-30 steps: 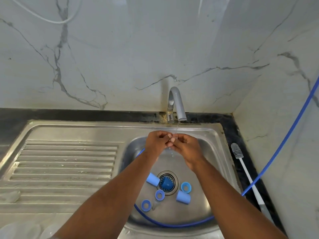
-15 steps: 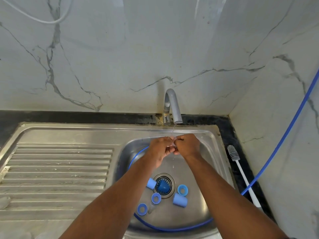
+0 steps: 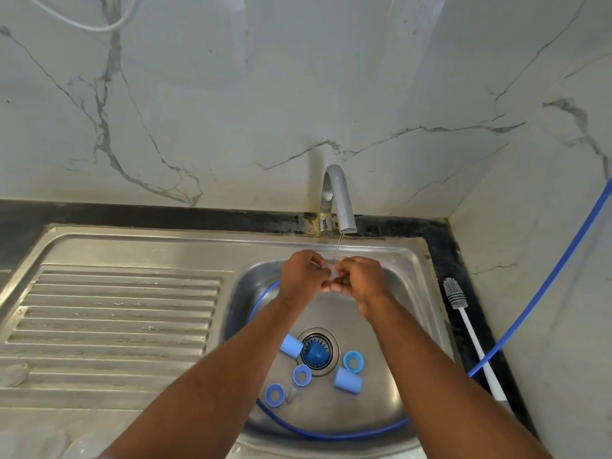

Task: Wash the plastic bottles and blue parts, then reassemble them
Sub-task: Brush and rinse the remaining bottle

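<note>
My left hand [image 3: 303, 276] and my right hand [image 3: 359, 279] meet under the thin stream from the grey tap [image 3: 341, 200], both pinching a small clear part [image 3: 333, 271] between the fingertips. Below them, on the floor of the steel sink [image 3: 397, 376], lie several blue parts: a light blue cap [image 3: 291, 344] left of the drain, a dark blue cone [image 3: 314, 352] on the drain, a light blue cap [image 3: 347, 380], and three blue rings [image 3: 353, 361] [image 3: 302, 375] [image 3: 275, 395]. A small clear piece [image 3: 293, 392] lies beside the rings.
A blue hose [image 3: 543, 286] runs from the right wall into the sink and loops around its floor. A white bottle brush [image 3: 470, 332] lies on the dark counter to the right. The ribbed drainboard [image 3: 116, 319] is on the left, with clear plastic items [image 3: 49, 442] at its near edge.
My hands have stayed under the tap, fingers shifting slightly on the clear part. The view has tilted a little; the parts in the sink have not moved.
</note>
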